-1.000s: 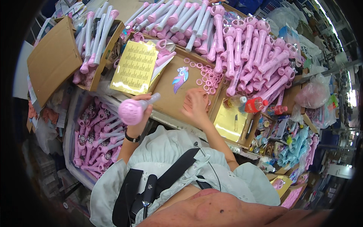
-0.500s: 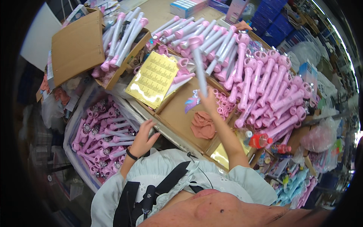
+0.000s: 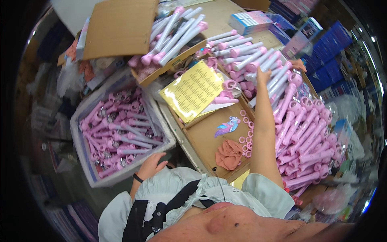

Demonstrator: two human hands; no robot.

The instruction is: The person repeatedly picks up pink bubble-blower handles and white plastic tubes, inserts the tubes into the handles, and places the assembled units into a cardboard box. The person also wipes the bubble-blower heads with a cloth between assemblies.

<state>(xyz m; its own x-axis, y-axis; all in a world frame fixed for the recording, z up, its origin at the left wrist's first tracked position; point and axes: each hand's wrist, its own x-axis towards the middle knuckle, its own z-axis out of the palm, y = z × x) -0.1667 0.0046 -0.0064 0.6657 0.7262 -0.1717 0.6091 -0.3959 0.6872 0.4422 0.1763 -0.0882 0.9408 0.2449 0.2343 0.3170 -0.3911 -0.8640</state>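
My right hand [image 3: 263, 76] reaches far out over a pile of wands with white tubes and pink ends. Its fingers are closed around one white tube [image 3: 269, 64] in that pile; the fingertips are partly hidden. Close to my body, my left hand [image 3: 152, 165] is open, thumb and fingers apart, with nothing in it. It hovers by the near edge of a lined bin [image 3: 171, 147] filled with pink wands [image 3: 121, 129]. Between my arms, a shallow cardboard tray [image 3: 201, 133] holds a blue-purple winged ornament [image 3: 227, 126], several pink rings [image 3: 247, 137] and a crumpled peach cloth [image 3: 229, 155].
Yellow sticker sheets [image 3: 192, 90] lie across the tray's far left part. Behind them stands a cardboard box [image 3: 177, 55] of white-tubed wands. A large stack of all-pink wands [image 3: 308, 133] fills the right side. Blue bins [image 3: 332, 44] stand farther back.
My right hand has moved from above the tray, where it held up a white-tubed wand, forward into the pile. The view has shifted left, and my left hand has drawn slightly nearer my body.
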